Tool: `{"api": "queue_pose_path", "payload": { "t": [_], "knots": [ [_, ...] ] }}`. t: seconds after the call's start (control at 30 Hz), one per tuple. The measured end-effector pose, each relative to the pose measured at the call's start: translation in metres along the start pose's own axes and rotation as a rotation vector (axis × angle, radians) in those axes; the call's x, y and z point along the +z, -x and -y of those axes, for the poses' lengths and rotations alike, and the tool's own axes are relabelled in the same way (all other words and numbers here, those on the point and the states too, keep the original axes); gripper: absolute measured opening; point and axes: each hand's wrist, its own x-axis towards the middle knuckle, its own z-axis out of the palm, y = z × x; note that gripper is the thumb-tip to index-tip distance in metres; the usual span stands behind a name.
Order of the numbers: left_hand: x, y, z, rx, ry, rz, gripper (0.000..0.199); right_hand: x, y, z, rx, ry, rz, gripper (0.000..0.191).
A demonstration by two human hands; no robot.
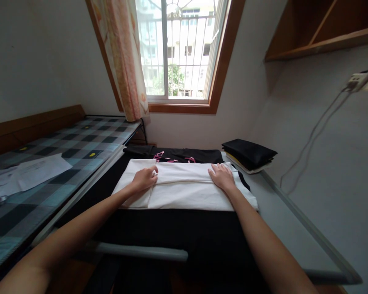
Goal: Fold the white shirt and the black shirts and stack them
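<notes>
A white garment [190,196], folded into a long flat strip, lies across a black cloth [178,228] in front of me. My left hand [145,178] rests on its left part, beside the edge of a folded-over section. The fingers there are curled, with a bit of white fabric between thumb and forefinger. Toward the other end, my right hand [222,176] lies flat on the fabric with its fingers spread. Behind the strip runs dark fabric with a pink print [171,160]; whether it belongs to the black cloth I cannot tell.
A stack of dark folders [249,153] stands at the back right of the table [291,228]. On the left is a bed with a checked cover [79,143], with papers [33,175] on it. A curtained window [184,53] is ahead; a wooden shelf [322,43] hangs upper right.
</notes>
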Motion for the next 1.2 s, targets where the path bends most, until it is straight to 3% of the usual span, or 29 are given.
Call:
{"api": "queue_pose_path", "payload": {
  "t": [0.3,0.53,0.67,0.83,0.97,1.07,1.2],
  "knots": [
    [0.006,0.000,-0.020,-0.024,-0.041,-0.022,0.028,-0.004,0.002,0.002,0.006,0.012,0.012,0.052],
    [0.001,-0.004,-0.019,-0.041,0.025,-0.010,0.038,-0.004,0.002,0.001,0.003,0.004,0.007,0.053],
    [-0.018,-0.012,0.005,-0.124,0.044,-0.039,0.032,-0.002,0.001,0.000,-0.006,0.008,-0.002,0.052],
    [-0.027,-0.023,0.070,-0.356,-0.093,-0.251,0.047,-0.001,0.000,0.000,-0.008,0.009,-0.006,0.051],
    [-0.018,-0.033,0.113,-0.518,0.009,-0.029,0.060,-0.003,0.001,0.002,-0.003,0.011,-0.003,0.051],
    [-0.014,-0.037,0.119,-0.502,0.065,0.055,0.060,-0.004,0.002,0.002,-0.003,0.018,-0.003,0.051],
    [-0.016,-0.034,0.107,-0.449,0.061,-0.008,0.054,-0.002,0.002,0.002,-0.006,0.030,-0.015,0.051]
  ]
}}
